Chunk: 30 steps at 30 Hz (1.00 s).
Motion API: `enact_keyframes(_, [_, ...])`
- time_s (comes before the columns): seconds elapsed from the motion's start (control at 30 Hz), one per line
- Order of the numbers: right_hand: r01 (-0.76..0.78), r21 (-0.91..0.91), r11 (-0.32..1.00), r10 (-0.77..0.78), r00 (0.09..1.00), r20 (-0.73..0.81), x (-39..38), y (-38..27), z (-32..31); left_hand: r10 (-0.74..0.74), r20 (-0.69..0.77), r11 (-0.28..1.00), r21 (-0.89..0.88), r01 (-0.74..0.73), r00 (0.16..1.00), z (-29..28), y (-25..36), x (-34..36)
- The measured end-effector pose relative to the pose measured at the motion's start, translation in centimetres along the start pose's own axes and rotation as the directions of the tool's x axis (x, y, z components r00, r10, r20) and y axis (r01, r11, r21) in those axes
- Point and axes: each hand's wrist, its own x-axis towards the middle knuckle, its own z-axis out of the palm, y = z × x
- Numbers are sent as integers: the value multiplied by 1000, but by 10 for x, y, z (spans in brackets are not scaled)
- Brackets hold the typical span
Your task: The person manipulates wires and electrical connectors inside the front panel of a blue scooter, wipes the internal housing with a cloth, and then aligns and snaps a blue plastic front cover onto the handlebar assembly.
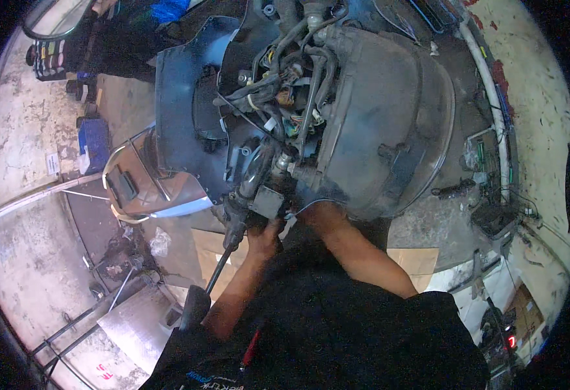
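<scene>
In front of me stands the stripped front of a motorcycle or scooter, with bundled black wires (291,84) and connectors exposed between dusty dark panels. My left hand (265,239) is up against the underside of a small dark box-shaped part (267,203) on the handlebar (252,179); its fingers are mostly hidden behind that part. My right hand (324,213) reaches in under the lower edge of the large rounded cover (389,123), where shadow and the cover hide its fingers. Beside my left forearm, a thin black rod (218,273) runs down from the handlebar to a dark flat end (196,305).
A curved blue-grey body panel (184,107) flanks the wiring on the left. Below it lies a brown-and-white panel (168,192). Flattened cardboard (411,265) is on the floor. A pale pipe (493,117) runs along the right wall, with cables and clutter beneath. A blue box (94,143) stands left.
</scene>
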Motion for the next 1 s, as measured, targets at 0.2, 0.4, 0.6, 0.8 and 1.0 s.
enact_keyframes(0.2, [-60,119,991,56,998,39,15,-10,2,54,-9,995,-89,-54,999,8,3,1])
enact_keyframes(0.4, [-135,322,937,86,983,163,21,-11,23,42,-41,998,-50,-44,998,7,8,1])
enact_keyframes(0.6, [-66,399,915,101,993,-67,23,-6,55,57,-82,989,-135,-68,995,13,8,2])
enact_keyframes(0.8, [4,489,872,58,992,-111,25,6,49,83,-133,988,-122,-99,988,12,5,4])
enact_keyframes(1.0, [164,458,874,-23,954,-298,26,9,50,77,-78,996,-43,-81,994,10,14,3])
